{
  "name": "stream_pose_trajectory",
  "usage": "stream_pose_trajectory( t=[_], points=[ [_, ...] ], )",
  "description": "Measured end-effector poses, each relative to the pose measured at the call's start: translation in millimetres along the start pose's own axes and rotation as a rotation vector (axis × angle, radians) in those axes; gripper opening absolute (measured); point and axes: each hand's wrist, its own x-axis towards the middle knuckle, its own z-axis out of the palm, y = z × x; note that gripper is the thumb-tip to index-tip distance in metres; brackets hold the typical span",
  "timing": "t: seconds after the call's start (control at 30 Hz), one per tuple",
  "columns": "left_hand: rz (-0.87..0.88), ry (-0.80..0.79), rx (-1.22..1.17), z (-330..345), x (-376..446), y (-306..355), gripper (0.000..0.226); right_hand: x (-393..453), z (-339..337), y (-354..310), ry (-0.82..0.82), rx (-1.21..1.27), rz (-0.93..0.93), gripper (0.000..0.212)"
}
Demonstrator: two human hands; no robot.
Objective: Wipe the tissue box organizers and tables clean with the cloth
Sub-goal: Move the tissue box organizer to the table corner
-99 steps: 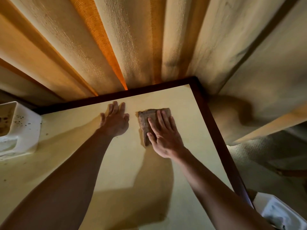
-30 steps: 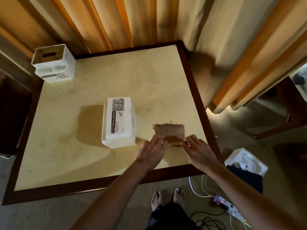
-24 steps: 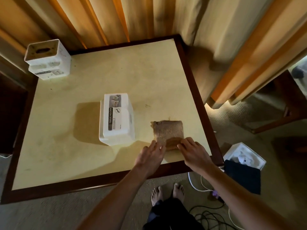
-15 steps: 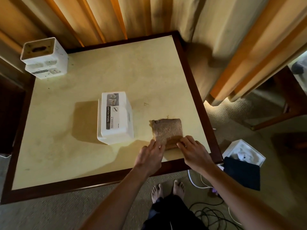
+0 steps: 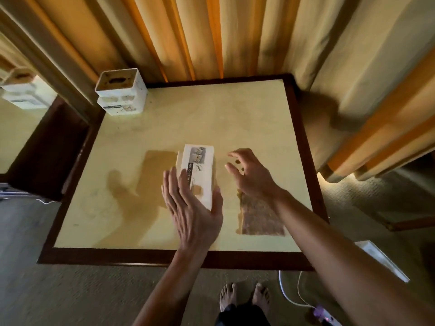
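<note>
A white tissue box organizer [image 5: 199, 170] with a printed label stands in the middle of the cream-topped table [image 5: 202, 121]. My left hand [image 5: 191, 208] is spread open against its near end, fingers apart, thumb at its right corner. My right hand [image 5: 250, 175] hovers open just right of the organizer, fingers curled and apart. The brown cloth [image 5: 260, 216] lies flat on the table near the front right edge, partly under my right forearm, with neither hand on it. A second white organizer [image 5: 121, 92] stands at the table's far left corner.
The table has a dark wooden rim [image 5: 164, 257] and stands against striped curtains [image 5: 200, 36]. Another white box [image 5: 381, 260] sits on the carpet at the right. A white cable and power strip [image 5: 322, 311] lie by my bare feet [image 5: 243, 297]. A mirror at the left reflects the far organizer.
Both hands have let go of the cloth, which now lies flat, and have moved to the middle organizer, the left onto its near end and the right beside it.
</note>
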Motion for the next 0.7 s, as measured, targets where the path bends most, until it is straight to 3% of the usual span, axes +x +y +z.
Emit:
stream_pose_trajectory(
  t=[0.17,0.3,0.4,0.5,0.6,0.63,0.7],
  points=[
    [-0.824,-0.272,-0.327,-5.1,16.2,-14.3,0.133,61.7,-0.9,-47.9,-0.384,0.129,0.038,0.073],
    [-1.131,-0.318,-0.606,2.5,17.7,-20.0,0.150,95.0,8.7,-62.0,-0.572,0.095,0.080,0.085],
    [-1.228,-0.389,-0.764,7.5,17.6,-18.2,0.127,115.6,13.5,-65.3,-0.660,0.014,0.115,0.088],
    [-1.274,-0.448,-0.858,10.0,20.7,-20.2,0.122,128.4,14.9,-68.8,-0.703,-0.066,0.094,0.091],
    [-1.349,-0.421,-0.976,15.2,23.1,-22.4,0.057,137.5,14.4,-68.8,-0.766,-0.076,0.088,0.097],
    [-1.362,-0.421,-1.001,14.6,24.3,-20.7,0.048,139.8,13.7,-68.8,-0.788,-0.071,0.094,0.098],
    [-1.382,-0.413,-1.009,14.7,26.1,-19.8,0.051,142.2,13.8,-67.6,-0.812,-0.065,0.103,0.098]
  ],
)
